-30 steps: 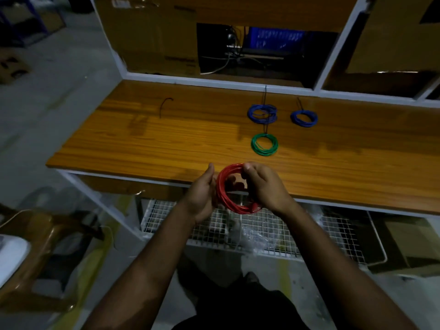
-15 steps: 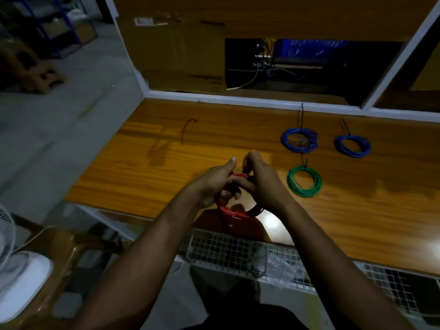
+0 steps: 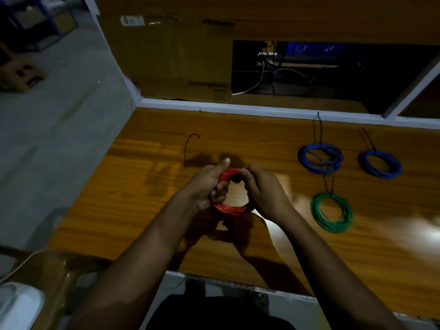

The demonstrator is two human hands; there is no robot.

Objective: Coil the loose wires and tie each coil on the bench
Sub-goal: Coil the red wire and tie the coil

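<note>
A red wire coil (image 3: 229, 209) is held above the wooden bench (image 3: 133, 198) between both hands. My left hand (image 3: 207, 186) grips its left side, thumb up over the top. My right hand (image 3: 264, 194) grips the right side, fingers curled over the upper strands. On the bench to the right lie two blue coils (image 3: 320, 158) (image 3: 379, 164) and a green coil (image 3: 332, 211), each with a dark tie sticking out. A loose black tie (image 3: 188, 148) lies on the bench beyond my left hand.
A white frame rail (image 3: 238, 109) bounds the back of the bench, with cardboard boxes (image 3: 166, 55) and cables behind it. A brown chair (image 3: 50, 277) and a white fan (image 3: 16, 306) stand at the lower left on the grey floor.
Both hands carried the red coil forward from the bench's front edge to over its surface. The view shifted closer and lower. The coil now shows more open between the hands.
</note>
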